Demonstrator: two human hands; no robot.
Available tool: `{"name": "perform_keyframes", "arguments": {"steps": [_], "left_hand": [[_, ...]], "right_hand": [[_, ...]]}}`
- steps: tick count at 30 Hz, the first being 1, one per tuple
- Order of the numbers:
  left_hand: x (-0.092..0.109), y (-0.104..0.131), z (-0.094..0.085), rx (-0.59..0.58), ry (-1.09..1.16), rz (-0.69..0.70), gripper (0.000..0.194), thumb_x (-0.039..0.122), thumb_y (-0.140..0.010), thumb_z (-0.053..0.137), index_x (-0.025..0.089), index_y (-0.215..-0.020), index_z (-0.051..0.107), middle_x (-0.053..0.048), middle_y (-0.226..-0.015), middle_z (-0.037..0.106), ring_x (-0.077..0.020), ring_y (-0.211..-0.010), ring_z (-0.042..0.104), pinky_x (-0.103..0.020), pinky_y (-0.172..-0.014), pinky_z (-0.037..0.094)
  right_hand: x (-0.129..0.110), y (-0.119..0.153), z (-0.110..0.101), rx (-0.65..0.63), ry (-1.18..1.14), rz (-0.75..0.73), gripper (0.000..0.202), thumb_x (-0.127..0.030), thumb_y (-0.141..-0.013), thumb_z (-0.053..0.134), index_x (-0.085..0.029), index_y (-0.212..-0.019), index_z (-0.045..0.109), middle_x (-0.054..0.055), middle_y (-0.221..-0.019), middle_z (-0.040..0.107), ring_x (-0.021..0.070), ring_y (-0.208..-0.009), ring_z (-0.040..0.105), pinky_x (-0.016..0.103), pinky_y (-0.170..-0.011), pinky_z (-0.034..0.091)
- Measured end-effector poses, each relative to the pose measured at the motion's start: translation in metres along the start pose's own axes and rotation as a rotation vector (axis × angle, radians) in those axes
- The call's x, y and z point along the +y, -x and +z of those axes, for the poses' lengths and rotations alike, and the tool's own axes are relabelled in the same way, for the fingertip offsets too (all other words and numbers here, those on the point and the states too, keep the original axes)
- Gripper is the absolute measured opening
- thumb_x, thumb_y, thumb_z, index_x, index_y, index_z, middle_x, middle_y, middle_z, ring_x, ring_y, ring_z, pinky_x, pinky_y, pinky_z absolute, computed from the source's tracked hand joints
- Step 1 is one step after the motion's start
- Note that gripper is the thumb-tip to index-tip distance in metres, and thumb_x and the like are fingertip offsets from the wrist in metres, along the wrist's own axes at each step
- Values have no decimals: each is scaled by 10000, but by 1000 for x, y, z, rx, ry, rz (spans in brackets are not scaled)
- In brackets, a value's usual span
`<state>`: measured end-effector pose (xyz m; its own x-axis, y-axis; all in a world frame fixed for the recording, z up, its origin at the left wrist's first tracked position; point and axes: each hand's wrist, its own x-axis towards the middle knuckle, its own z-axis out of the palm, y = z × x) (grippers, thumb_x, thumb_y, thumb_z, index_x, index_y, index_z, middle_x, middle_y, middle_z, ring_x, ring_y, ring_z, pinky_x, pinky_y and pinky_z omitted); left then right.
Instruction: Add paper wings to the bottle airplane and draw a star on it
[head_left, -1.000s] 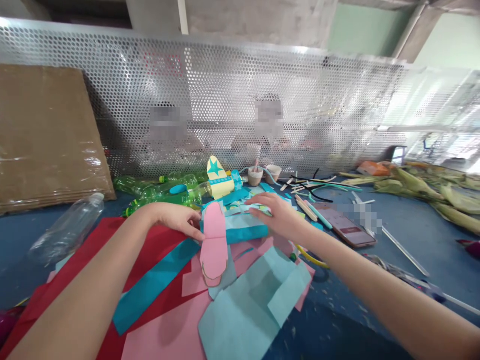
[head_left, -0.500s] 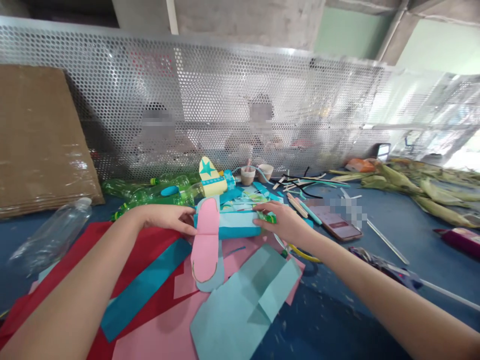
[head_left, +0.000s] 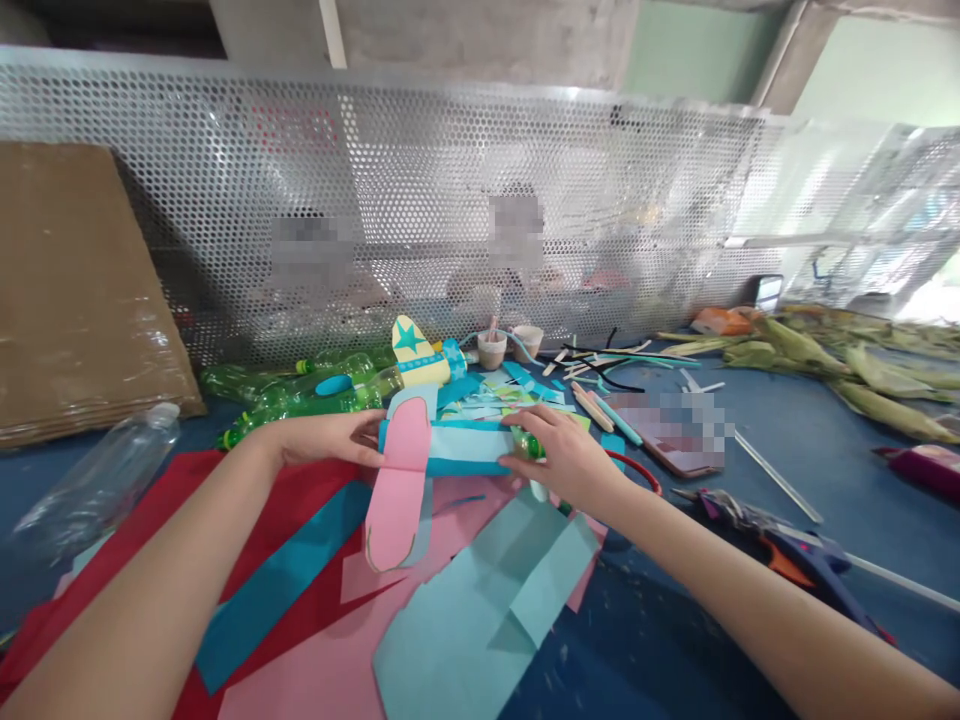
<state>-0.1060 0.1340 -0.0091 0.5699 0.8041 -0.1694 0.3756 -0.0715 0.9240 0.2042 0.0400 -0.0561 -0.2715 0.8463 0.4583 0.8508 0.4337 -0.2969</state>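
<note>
A bottle wrapped in blue paper (head_left: 469, 447), with a pale strip along it, lies crosswise between my hands. My left hand (head_left: 352, 438) grips its left end. Around the green neck at the other end, the fingers of my right hand (head_left: 547, 445) are closed. A pink rounded paper piece (head_left: 397, 510) crosses the bottle near my left hand, with a light blue piece (head_left: 424, 510) behind it. Below lie light blue sheets (head_left: 465, 610), pink paper (head_left: 315, 650) and red paper (head_left: 262, 530), with a blue strip (head_left: 289, 580) on the red.
Green bottles (head_left: 300, 390) and a yellow decorated bottle (head_left: 424, 368) lie behind. A clear bottle (head_left: 105, 480) and cardboard (head_left: 82, 300) are left. Cups (head_left: 492, 352), sticks (head_left: 592, 408), a phone (head_left: 671, 440), a glue gun (head_left: 795, 555) and corn husks (head_left: 870, 375) stand or lie beyond and right.
The wrapped bottle and both hands have shifted slightly left in view. The pink piece is tilted a little more, its lower end further left.
</note>
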Motion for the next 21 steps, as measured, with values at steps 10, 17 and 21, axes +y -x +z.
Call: {"name": "perform_keyframes", "arguments": {"steps": [10,17,21], "left_hand": [[-2,22,22,15,41,-69,726,363,-684,788,264,-1344,503,-102,-1411,525,-333,-1317,447,-447,-1027,419],[-32,32,43,231,196,-15,824,469,-596,833,254,-1320,503,-124,-1422,500,-349,-1336,408,-453,-1059,367],[-41,30,50,258,295,-10,823,522,-590,823,241,-1296,506,-122,-1353,558,-343,-1282,465,-431,-1020,400]], "right_hand": [[-18,2,4,161,-30,-137,295,-325,-906,605,-188,-1166,596,119,-1168,621,286,-1091,551,470,-936,439],[-51,-28,17,72,-106,-331,259,-349,-875,652,-208,-1091,631,69,-1091,670,249,-1027,557,419,-913,433],[-56,-40,22,18,-60,-333,271,-342,-853,679,-200,-1082,648,77,-1062,681,266,-1007,563,444,-898,436]]}}
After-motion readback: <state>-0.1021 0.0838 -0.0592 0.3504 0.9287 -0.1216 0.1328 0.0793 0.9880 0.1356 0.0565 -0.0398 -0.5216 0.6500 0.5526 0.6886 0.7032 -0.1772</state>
